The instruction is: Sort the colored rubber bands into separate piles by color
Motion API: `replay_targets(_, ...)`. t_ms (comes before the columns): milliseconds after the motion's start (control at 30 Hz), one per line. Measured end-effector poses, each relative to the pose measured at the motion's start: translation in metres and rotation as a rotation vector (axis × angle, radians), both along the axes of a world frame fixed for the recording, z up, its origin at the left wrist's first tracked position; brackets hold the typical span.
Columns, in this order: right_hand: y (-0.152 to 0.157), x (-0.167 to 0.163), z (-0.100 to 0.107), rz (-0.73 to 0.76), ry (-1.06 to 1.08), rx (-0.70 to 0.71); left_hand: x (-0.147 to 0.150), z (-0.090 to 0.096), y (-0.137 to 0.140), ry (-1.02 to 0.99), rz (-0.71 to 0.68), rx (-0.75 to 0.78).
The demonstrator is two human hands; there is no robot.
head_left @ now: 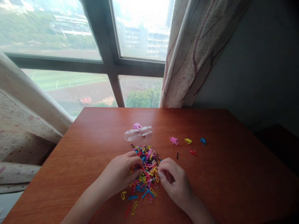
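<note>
Sorting through a heap of small coloured bands [149,174] looks like the step in hand, judging by the little single-colour groups set out to its right. The heap lies on the brown tabletop [221,186], directly between the two hands, with pink, yellow, blue, red and black tangled together.

The left hand [125,169] reaches over the heap's left side, its thumb and forefinger curled towards each other with a narrow gap. The right hand [176,180] is at the heap's right edge, thumb and forefinger nearly meeting beside some yellow bands. Whether either hand grips a band, I cannot tell; the fingers hide too much.

Beyond the right hand lie a pink cluster [174,141], a yellow cluster [188,141] and a blue cluster [203,141], roughly in a row, with a red cluster [192,152] and one black piece [177,155] nearer. Behind the heap, a clear plastic container [135,134] rests on its side, a pink piece [137,126] at its far edge. Near the left forearm are a loose blue band [133,197] and a loose red band [127,210].

The next move probably calls for a fine fingertip pinch on one band, teasing it free without dragging its tangled neighbours along.
</note>
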State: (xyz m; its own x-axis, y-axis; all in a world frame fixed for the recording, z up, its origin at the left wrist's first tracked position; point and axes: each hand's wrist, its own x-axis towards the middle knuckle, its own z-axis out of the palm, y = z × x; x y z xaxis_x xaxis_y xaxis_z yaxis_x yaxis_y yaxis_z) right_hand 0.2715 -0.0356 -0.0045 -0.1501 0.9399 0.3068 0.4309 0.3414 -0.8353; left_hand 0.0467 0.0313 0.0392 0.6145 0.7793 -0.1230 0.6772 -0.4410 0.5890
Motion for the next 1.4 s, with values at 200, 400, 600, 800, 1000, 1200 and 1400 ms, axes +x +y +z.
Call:
replay_targets(200,0.000,0.001,-0.001,-0.064,-0.011,0.012,-0.001,-0.004,0.001,-0.058,-0.019,0.013)
replay_targets(400,0.015,0.034,-0.004,-0.270,-0.057,0.084,-0.004,-0.005,0.002,-0.129,-0.027,0.071)
replay_targets(600,0.041,0.105,-0.005,-0.507,-0.233,0.138,-0.002,-0.003,0.000,-0.171,0.015,0.051)
replay_targets(800,0.055,0.136,-0.018,-0.505,-0.342,0.133,0.007,0.001,-0.002,-0.290,0.076,0.001)
replay_targets(1000,0.058,0.136,-0.025,-0.463,-0.323,0.112,0.024,0.002,0.003,-0.396,0.150,-0.071)
replay_targets(1200,0.057,0.136,-0.021,-0.529,-0.286,0.133,0.040,0.002,0.013,-0.425,0.140,-0.078)
replay_targets(1400,0.052,0.134,-0.022,-0.545,-0.248,0.107,0.081,-0.001,0.047,-0.388,0.065,0.059)
